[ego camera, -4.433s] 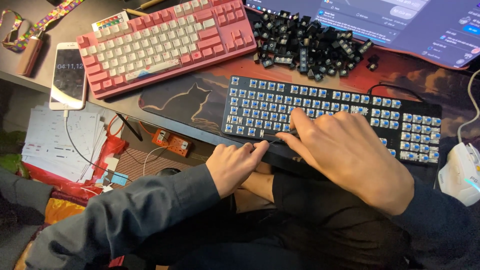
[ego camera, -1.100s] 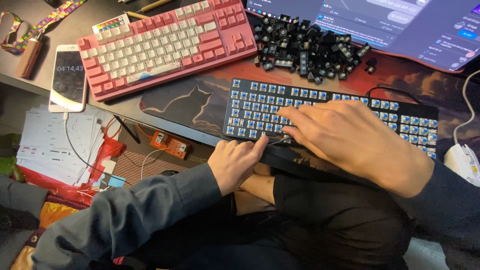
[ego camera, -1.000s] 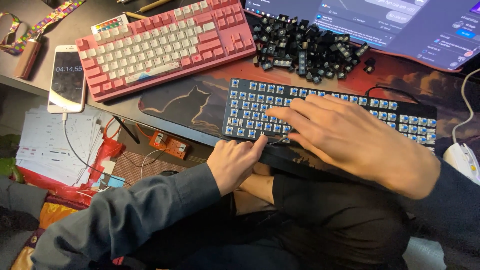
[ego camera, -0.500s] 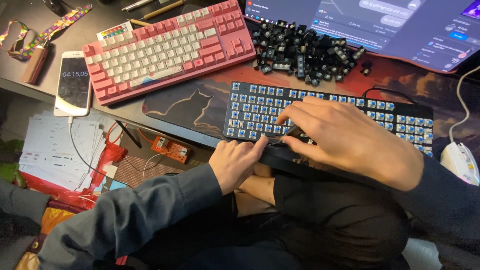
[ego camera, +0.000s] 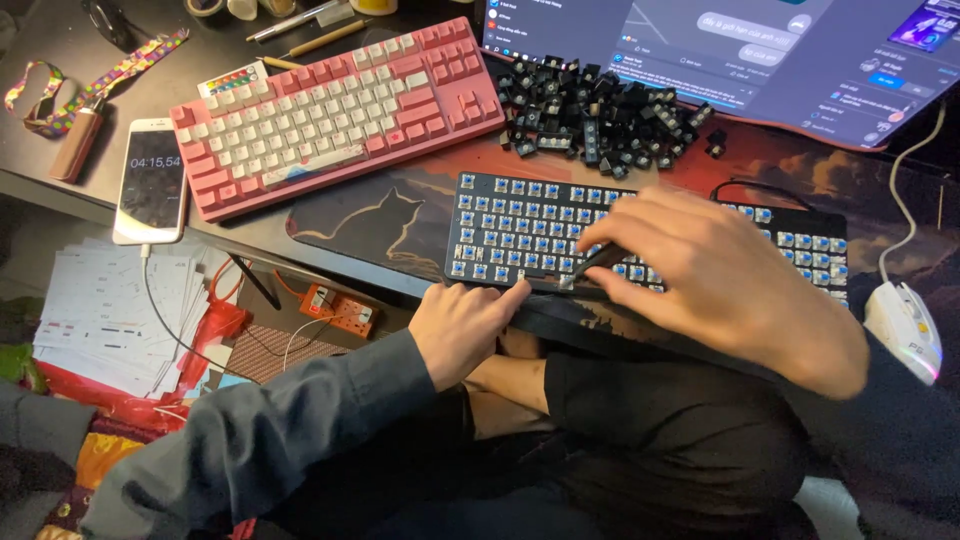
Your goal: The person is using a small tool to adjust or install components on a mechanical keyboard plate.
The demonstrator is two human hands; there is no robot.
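A black keyboard with its keycaps off shows rows of blue switches and lies at the desk's front edge. My left hand grips that front edge, thumb on the bottom row. My right hand hovers over the middle of the keyboard and holds a thin dark tool whose tip touches a switch in the lower rows. A heap of loose black keycaps lies just behind the keyboard.
A pink and white keyboard lies at the back left, with a phone on a cable beside it. A lit screen stands at the back, a white mouse at the right. Papers and an orange power strip lie below the desk.
My right hand has shifted slightly over the keyboard, its tool tip now at a lower-row switch. My left hand stays on the front edge. The view moved a little.
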